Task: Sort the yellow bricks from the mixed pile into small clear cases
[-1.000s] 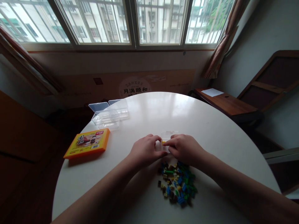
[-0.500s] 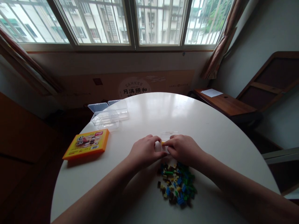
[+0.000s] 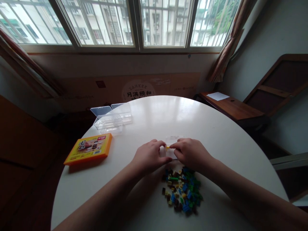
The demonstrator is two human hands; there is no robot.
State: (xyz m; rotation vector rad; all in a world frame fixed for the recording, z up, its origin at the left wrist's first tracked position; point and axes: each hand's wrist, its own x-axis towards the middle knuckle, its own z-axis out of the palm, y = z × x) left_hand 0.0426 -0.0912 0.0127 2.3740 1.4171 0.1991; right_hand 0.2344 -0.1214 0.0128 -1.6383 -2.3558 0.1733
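Observation:
A small clear plastic box (image 3: 172, 140) stands on the white round table (image 3: 231, 150) in front of me, with its lid raised at the back. My left hand (image 3: 150, 155) grips the box's left end between thumb and fingers. Inside, against the left wall, is a small yellow piece (image 3: 167, 148). My right hand (image 3: 190, 152) reaches over the box from the right, its index fingertip just beside the yellow piece and its thumb apart below. Nearer to me lies a loose pile of small building bricks (image 3: 184, 191) in green, blue, yellow and dark colours.
Several clear plastic boxes (image 3: 112, 120) with open lids stand at the table's back left edge. A yellow and orange game box (image 3: 89, 149) lies at the left. Beyond the table at the right is a wooden desk (image 3: 238, 107) with a paper (image 3: 218, 96) on it.
My right index finger has drawn back slightly to the right, off the yellow piece. My left hand and the box have stayed in place.

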